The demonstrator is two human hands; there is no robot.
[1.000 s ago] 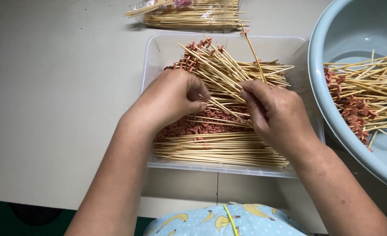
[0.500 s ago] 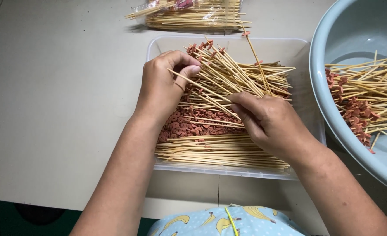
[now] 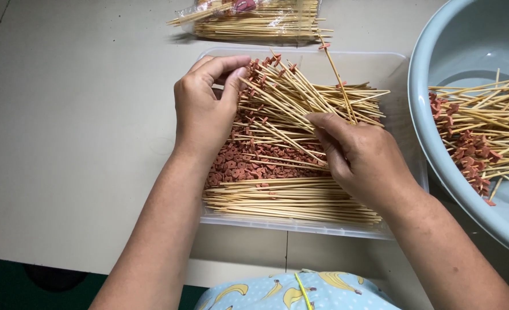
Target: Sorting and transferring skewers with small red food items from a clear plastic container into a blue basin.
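Our left fingers [image 3: 231, 72] pinch the meat-tipped ends of a fanned bunch of skewers [image 3: 300, 103], while our right hand [image 3: 361, 155] curls closed around the bunch's bare sticks. The bunch lies slanted over the clear tray [image 3: 392, 69], above loose red meat discs [image 3: 237, 163] and a row of bare sticks [image 3: 289, 201] along the tray's near side. We judge the work partly done: threaded skewers already lie in the basin [image 3: 432, 149] on our right, yet many discs and sticks remain, plus a packet of sticks [image 3: 254, 20] beyond the tray. Compared with half a second ago, our left hand [image 3: 205, 112] has shifted slightly up toward the tips, and the right has barely moved.
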